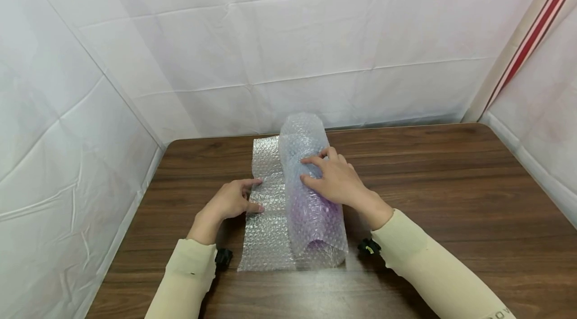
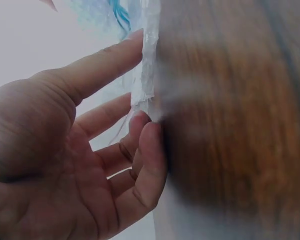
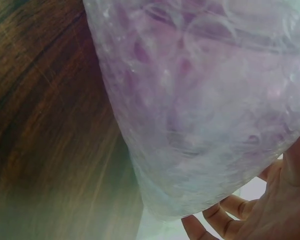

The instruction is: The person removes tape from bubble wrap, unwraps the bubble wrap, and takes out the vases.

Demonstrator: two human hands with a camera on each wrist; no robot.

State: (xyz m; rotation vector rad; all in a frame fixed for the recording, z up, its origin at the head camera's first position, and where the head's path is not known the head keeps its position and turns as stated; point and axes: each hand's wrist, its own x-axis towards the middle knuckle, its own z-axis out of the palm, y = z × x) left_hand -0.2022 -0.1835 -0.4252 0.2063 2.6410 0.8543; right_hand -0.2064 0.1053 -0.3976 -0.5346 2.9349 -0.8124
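Note:
A bubble wrap sheet point(image 1: 267, 241) lies on the table with its right part rolled into a thick bundle point(image 1: 311, 214). Something purple toward the near end and pale blue farther back shows through the layers; its kind is hidden. My left hand point(image 1: 229, 201) touches the flat sheet's left edge, thumb and index finger spread apart on it, other fingers bent low by the table in the left wrist view. On top of the bundle rests my right hand point(image 1: 338, 179), its fingers spread across the wrap. The right wrist view shows the bundle's purplish side point(image 3: 190, 100) close up.
The brown wood-grain table point(image 1: 433, 184) extends to both sides of the wrap. White fabric walls point(image 1: 288, 48) enclose it at the back, left and right. A red-striped strip point(image 1: 532, 41) runs up the back right corner. Dark wrist devices point(image 1: 223, 258) sit below the cuffs.

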